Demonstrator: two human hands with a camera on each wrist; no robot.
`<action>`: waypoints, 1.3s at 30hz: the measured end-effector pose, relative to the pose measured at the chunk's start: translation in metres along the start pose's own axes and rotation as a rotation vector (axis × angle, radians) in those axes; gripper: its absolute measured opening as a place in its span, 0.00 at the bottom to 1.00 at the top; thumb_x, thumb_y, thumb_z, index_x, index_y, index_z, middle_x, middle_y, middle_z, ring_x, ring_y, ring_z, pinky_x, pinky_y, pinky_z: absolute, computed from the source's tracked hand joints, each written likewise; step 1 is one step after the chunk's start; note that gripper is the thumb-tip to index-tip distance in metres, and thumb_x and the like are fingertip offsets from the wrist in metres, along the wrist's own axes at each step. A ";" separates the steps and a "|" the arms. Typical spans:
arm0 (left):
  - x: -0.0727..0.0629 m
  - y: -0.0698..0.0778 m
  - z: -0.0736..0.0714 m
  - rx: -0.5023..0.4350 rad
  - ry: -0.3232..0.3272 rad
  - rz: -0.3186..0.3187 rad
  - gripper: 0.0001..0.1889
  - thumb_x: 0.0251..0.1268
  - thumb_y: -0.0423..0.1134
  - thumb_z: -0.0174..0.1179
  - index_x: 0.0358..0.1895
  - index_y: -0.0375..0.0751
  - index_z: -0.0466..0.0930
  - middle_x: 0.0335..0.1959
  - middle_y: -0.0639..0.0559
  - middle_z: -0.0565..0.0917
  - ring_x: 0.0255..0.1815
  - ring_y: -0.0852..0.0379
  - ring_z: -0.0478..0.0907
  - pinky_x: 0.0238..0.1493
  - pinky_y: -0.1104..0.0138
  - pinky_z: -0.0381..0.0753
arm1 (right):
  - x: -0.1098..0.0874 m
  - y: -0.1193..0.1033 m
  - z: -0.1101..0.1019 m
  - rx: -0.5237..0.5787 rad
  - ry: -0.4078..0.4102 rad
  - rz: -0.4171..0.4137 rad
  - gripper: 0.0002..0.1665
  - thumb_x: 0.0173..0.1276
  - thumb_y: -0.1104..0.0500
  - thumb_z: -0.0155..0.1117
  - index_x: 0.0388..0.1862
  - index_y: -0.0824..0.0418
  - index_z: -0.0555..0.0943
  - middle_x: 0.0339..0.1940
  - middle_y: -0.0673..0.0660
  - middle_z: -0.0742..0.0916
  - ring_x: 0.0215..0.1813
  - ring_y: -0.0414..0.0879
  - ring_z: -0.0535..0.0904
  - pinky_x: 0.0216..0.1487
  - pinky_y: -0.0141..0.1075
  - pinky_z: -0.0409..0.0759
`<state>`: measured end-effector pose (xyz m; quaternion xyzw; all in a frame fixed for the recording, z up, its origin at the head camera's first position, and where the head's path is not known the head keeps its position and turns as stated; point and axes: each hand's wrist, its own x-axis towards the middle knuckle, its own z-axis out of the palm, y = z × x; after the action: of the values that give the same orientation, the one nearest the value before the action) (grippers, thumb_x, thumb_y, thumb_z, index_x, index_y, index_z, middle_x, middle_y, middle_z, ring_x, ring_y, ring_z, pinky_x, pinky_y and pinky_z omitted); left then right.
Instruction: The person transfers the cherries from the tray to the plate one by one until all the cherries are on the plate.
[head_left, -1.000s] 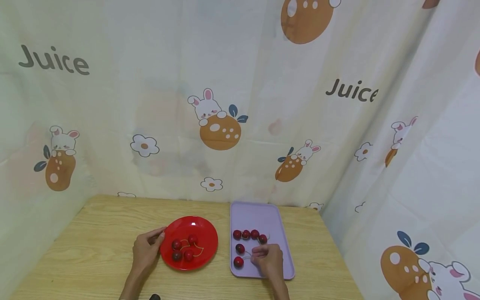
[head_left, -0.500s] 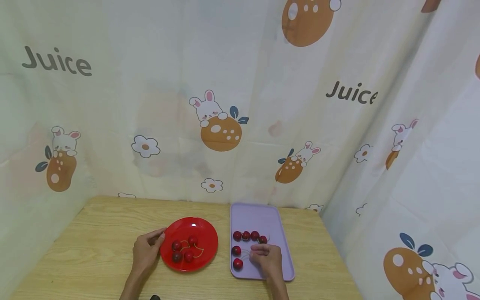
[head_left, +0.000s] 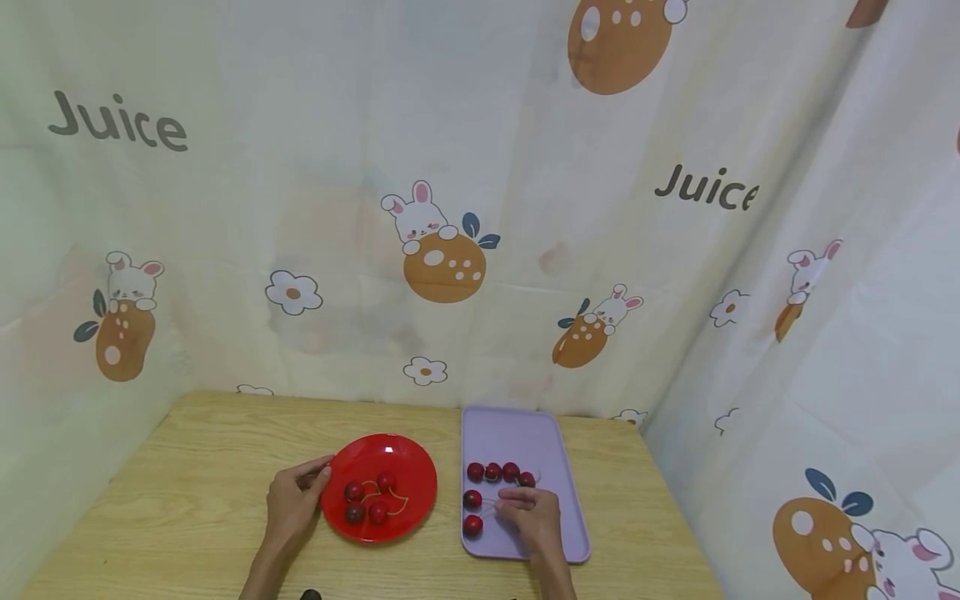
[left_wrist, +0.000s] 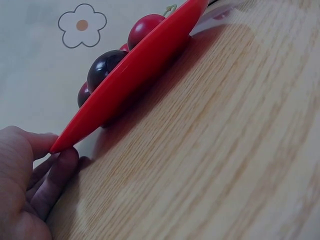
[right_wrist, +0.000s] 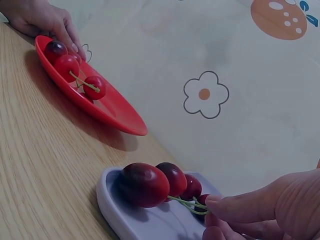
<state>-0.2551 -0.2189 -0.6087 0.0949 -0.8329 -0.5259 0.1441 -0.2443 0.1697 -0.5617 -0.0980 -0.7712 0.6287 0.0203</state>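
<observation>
My left hand (head_left: 292,502) pinches the left rim of a red plate (head_left: 411,467), thumb above and fingers below, as the left wrist view shows. Several dark red cherries with stems lie on the plate, one cherry (left_wrist: 106,67) nearly black. Over a lilac tray (head_left: 510,435), my right hand (head_left: 534,518) pinches green stems (right_wrist: 187,202) between thumb and fingertips. Those stems lead to two cherries, a farther cherry (head_left: 472,499) and a nearer cherry (head_left: 472,526), at the tray's left side. Beyond them, several more cherries (head_left: 493,472) sit in a row across the tray.
Plate and tray stand side by side on a wood-grain table (head_left: 187,500), with a strip of tabletop between them. A patterned curtain (head_left: 337,208) hangs behind the table and along its sides. A small dark round object (head_left: 311,594) shows at the bottom edge of the head view.
My right hand has shifted slightly left, and the two cherries on the held stems have moved left toward the tray's edge. My left hand keeps its hold on the plate.
</observation>
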 end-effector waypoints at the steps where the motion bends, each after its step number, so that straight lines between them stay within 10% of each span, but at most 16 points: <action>1: 0.000 0.000 0.000 0.000 -0.001 -0.001 0.14 0.81 0.36 0.65 0.62 0.41 0.91 0.56 0.40 0.93 0.43 0.63 0.88 0.42 0.76 0.80 | 0.000 0.000 0.000 0.004 0.000 -0.001 0.17 0.60 0.75 0.77 0.48 0.80 0.88 0.36 0.68 0.94 0.35 0.38 0.90 0.39 0.24 0.84; 39: 0.000 -0.002 0.000 -0.029 0.010 0.031 0.14 0.79 0.35 0.65 0.61 0.40 0.91 0.56 0.40 0.93 0.41 0.69 0.84 0.42 0.76 0.79 | 0.002 0.001 0.008 0.413 0.048 0.181 0.16 0.64 0.80 0.71 0.51 0.86 0.85 0.29 0.63 0.93 0.28 0.44 0.91 0.38 0.36 0.91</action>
<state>-0.2555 -0.2196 -0.6104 0.0827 -0.8257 -0.5353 0.1577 -0.2473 0.1622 -0.5641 -0.1756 -0.6133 0.7701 0.0015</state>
